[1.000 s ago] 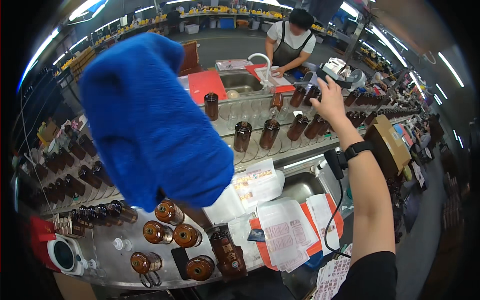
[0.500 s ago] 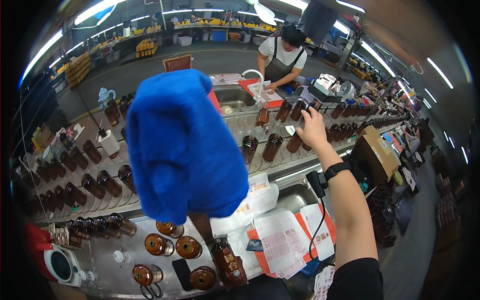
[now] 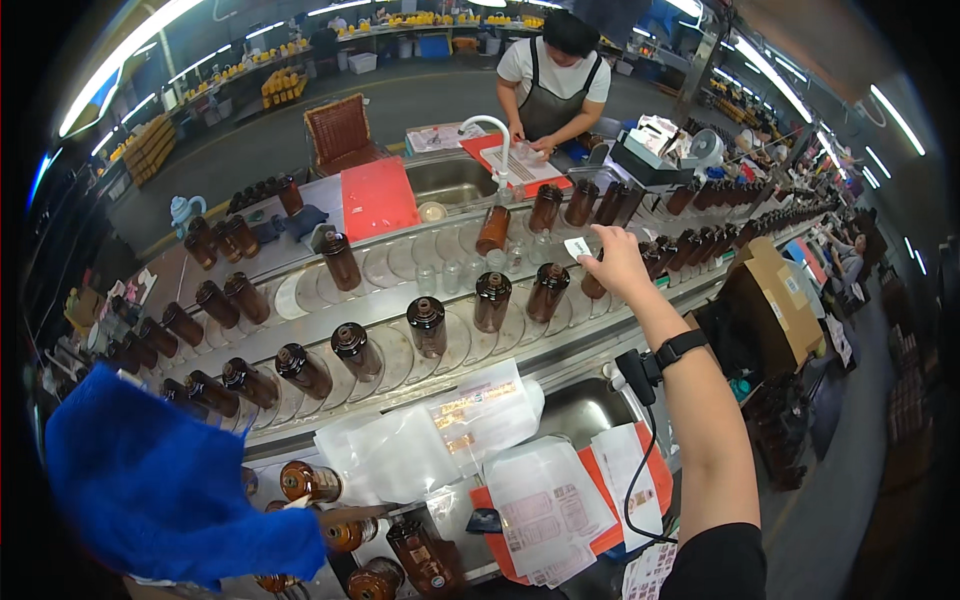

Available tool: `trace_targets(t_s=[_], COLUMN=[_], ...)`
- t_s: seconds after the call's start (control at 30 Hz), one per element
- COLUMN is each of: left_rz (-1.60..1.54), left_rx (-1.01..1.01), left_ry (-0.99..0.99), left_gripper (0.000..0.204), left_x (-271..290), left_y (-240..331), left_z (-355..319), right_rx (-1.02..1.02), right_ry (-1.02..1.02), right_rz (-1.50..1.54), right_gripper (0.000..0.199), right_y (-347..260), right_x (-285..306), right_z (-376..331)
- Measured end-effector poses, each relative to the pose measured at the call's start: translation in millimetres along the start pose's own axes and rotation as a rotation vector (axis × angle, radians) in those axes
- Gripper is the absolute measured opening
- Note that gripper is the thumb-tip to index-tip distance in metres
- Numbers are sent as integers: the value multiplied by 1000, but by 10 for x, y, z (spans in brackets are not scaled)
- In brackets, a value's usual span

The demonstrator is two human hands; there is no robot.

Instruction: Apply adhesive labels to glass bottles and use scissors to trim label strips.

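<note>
As the blue fabric cloth (image 3: 160, 480) drops left of the curled right grip (image 3: 620, 268), cylindrical brown glass bottles (image 3: 427, 328) become exposed between, but I cannot tell what either grip holds.

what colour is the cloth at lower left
The cloth is bright blue, seen best in the head view.
</note>
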State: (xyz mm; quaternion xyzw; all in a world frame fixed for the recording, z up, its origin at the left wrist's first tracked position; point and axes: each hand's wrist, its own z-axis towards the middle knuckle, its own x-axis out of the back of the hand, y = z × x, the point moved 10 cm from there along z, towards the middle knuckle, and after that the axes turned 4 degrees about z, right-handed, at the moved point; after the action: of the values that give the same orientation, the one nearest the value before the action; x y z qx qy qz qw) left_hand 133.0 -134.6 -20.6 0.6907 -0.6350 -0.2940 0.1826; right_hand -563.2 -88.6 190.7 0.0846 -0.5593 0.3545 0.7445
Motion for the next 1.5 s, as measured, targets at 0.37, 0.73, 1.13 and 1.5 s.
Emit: trace_targets(t_s=[0.37,0.73,1.13,1.5], left_rz=[51,45,35,29], left_rx=[35,-6,99,373], left_ry=[11,10,87,323], left_gripper=[32,33,35,39], left_x=[43,-19,-180,-68], left_y=[342,252,512,-376], left_z=[119,221,73,-326], right_rx=[-108,-316,-625,-864], right_ry=[-52,-84,37,186], right_rz=[140,335,936,1498], right_gripper=[58,58,39,50], right_y=[430,790,1741,1906], right_x=[-240,-683,-1433,-1935], right_z=[153,732,1618,1880])
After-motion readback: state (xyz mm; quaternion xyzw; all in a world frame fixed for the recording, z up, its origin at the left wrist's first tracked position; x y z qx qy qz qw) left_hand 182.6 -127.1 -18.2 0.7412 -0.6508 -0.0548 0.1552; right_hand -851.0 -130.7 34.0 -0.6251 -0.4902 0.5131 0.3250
